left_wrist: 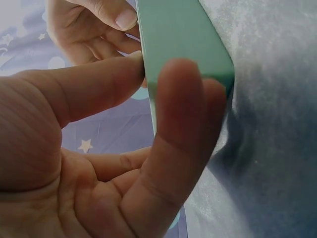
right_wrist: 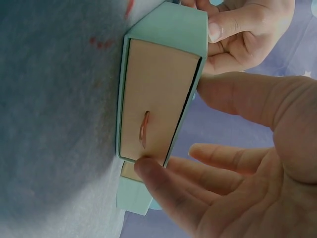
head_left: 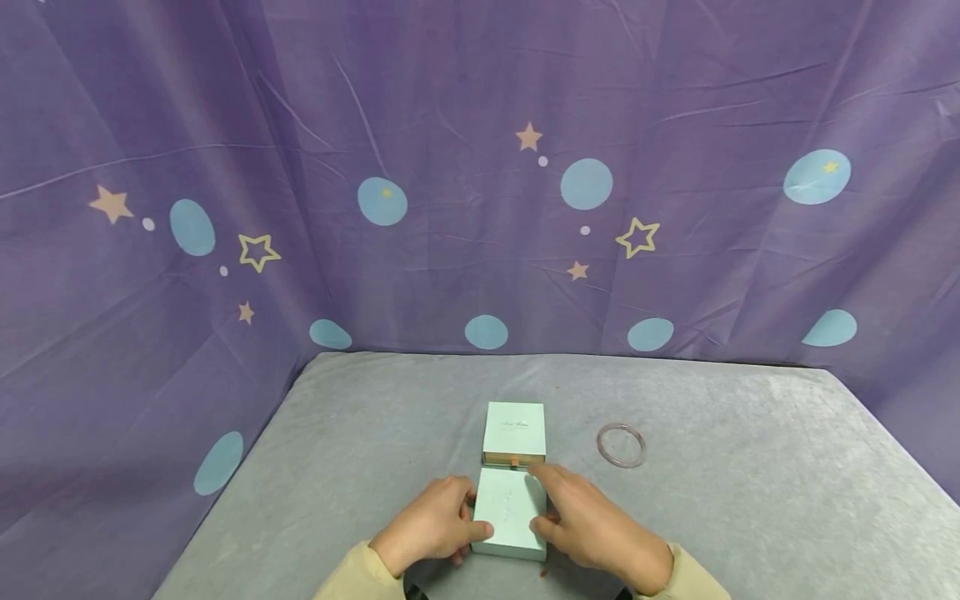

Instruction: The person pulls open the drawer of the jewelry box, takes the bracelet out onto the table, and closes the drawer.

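A mint-green drawer box (head_left: 510, 508) lies flat on the table in front of me, embossed lid up. My left hand (head_left: 442, 521) holds its left side, thumb on the top edge and fingers against the side wall. On the opposite side my right hand (head_left: 588, 521) grips the box, thumb on the near part of the top edge and a fingertip at the far corner. The right wrist view shows the beige drawer front (right_wrist: 156, 89) pushed in, with a small ribbon pull (right_wrist: 144, 130). Directly behind stands a second mint-green box (head_left: 515, 429) with printed lettering.
A pale translucent bangle (head_left: 621, 445) lies on the grey cloth to the right of the far box. The grey cloth-covered table (head_left: 750, 467) meets a purple curtain (head_left: 480, 167) with stars and dots at its back and left. A small reddish speck (head_left: 543, 572) is near the held box.
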`<state>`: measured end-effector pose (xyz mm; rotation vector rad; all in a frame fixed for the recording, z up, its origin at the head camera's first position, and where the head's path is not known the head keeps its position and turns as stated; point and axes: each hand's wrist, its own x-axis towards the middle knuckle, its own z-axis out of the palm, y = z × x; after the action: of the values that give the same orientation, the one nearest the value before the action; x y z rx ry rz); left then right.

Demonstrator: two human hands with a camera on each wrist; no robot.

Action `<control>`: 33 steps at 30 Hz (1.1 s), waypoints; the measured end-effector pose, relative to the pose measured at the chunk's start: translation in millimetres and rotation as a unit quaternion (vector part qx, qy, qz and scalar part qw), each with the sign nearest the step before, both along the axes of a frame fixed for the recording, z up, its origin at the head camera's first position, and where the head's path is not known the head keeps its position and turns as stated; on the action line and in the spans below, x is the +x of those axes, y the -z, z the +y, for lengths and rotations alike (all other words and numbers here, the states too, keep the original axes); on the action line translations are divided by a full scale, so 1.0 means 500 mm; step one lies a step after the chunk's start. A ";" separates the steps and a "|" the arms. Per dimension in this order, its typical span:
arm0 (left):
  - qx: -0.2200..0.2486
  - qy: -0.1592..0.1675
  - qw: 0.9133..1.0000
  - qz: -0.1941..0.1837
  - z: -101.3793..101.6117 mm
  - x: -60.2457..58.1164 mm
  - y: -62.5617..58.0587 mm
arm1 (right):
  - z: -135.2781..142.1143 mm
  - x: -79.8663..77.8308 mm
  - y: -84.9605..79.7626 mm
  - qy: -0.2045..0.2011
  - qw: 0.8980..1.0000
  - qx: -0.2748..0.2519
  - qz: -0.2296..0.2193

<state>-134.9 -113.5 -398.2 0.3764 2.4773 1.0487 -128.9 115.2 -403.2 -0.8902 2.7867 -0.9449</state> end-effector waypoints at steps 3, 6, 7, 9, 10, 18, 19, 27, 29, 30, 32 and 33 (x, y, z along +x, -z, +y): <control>-0.002 0.005 1.000 0.001 -0.001 -0.001 0.001 | 0.000 -0.001 0.000 -0.002 1.000 -0.004 -0.007; 0.005 0.007 1.000 -0.004 -0.003 -0.003 0.003 | 0.001 -0.002 0.001 -0.004 1.000 -0.004 -0.010; 0.007 0.007 1.000 -0.004 -0.004 -0.003 0.005 | 0.001 -0.002 0.001 -0.005 1.000 -0.005 -0.011; 0.013 0.005 1.000 -0.008 -0.005 -0.005 0.008 | 0.001 -0.002 0.002 -0.006 1.000 -0.003 -0.013; 0.018 0.003 1.000 -0.012 -0.006 -0.006 0.010 | 0.001 -0.002 0.002 -0.007 1.000 -0.002 -0.017; 0.107 -0.029 0.992 -0.067 -0.016 0.002 0.032 | 0.000 -0.002 0.005 -0.008 1.000 0.006 -0.021; 0.118 -0.035 0.990 -0.072 -0.016 0.005 0.035 | 0.000 -0.002 0.005 -0.008 1.000 0.005 -0.022; 0.181 -0.081 0.978 -0.068 -0.007 0.031 0.057 | 0.002 -0.002 0.005 -0.009 1.000 0.004 -0.021; 0.196 -0.095 0.973 -0.075 -0.005 0.036 0.063 | 0.002 -0.001 0.005 -0.009 1.000 0.004 -0.018; 0.202 -0.102 0.971 -0.078 -0.005 0.037 0.065 | 0.002 -0.001 0.005 -0.010 1.000 0.003 -0.018; 0.213 -0.112 0.967 -0.084 -0.005 0.039 0.069 | 0.002 -0.002 0.007 -0.009 1.000 0.002 -0.016; 0.216 -0.116 0.966 -0.087 -0.005 0.039 0.070 | 0.003 -0.002 0.008 -0.008 1.000 0.001 -0.015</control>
<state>-115.5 -115.9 -433.2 0.1117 2.1613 1.6516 -129.8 116.6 -407.2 -0.8891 2.7504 -0.9448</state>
